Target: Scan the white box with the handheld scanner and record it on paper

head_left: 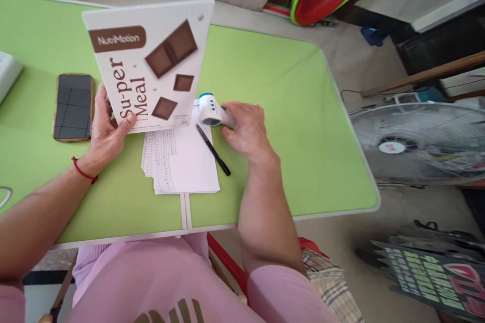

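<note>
My left hand (pixel 108 128) grips the lower left corner of a white NutriMotion meal box (pixel 159 70), thumb on its front, which has brown chocolate pieces printed on it. The box is held up over the table, tilted towards me. My right hand (pixel 248 126) is closed round the handle of a white and blue infrared thermometer (pixel 210 110), just right of the box. Below the box lie handwritten paper sheets (pixel 185 166), their top part hidden behind it. A black pen (pixel 213 150) rests across the right side of the sheets, its lower end past their edge.
A phone (pixel 73 107) lies left of my left hand on the green folding table (pixel 295 111). At the far left edge a white object (pixel 7 73) is partly visible. A large fan (pixel 417 144) stands beyond the table's right end.
</note>
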`<action>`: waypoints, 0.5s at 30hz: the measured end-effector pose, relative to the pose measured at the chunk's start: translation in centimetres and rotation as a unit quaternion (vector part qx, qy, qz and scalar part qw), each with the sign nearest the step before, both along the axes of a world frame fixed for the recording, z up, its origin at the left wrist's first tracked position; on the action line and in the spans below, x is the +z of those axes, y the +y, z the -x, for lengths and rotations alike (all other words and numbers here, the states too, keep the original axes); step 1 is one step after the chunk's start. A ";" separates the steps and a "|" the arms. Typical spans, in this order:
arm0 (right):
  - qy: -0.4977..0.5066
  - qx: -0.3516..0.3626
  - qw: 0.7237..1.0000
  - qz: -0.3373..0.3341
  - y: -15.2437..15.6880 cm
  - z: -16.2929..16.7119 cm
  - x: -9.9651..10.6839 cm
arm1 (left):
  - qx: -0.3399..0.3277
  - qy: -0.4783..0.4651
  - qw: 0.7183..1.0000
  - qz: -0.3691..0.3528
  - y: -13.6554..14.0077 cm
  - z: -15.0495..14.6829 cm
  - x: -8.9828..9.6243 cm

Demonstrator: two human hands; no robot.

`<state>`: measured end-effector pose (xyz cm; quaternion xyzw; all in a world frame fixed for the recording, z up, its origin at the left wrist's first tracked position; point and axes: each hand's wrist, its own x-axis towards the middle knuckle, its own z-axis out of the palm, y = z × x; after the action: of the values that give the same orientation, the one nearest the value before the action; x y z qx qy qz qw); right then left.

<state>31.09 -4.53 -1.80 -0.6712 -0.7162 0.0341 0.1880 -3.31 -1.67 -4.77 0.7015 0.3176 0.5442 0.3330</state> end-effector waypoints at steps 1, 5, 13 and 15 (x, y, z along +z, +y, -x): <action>0.006 -0.005 1.000 -0.007 -0.3 0.2 0.4 | 0.004 -0.002 1.000 -0.007 0.2 0.1 -0.1; 0.028 -0.034 0.998 0.046 -1.6 0.9 2.0 | 0.031 -0.015 0.999 -0.032 1.0 -0.1 -0.9; -0.002 0.014 0.989 0.144 -2.5 2.7 3.1 | 0.031 0.015 0.999 -0.010 1.1 -0.7 -2.0; -0.013 0.016 0.987 0.159 -2.6 3.3 3.4 | 0.021 0.041 0.999 -0.015 1.1 -0.3 -2.0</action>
<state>27.82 -7.08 1.59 -0.6817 -0.7145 0.1415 0.0693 -2.98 -0.56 -6.81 0.7213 0.3372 0.5265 0.2979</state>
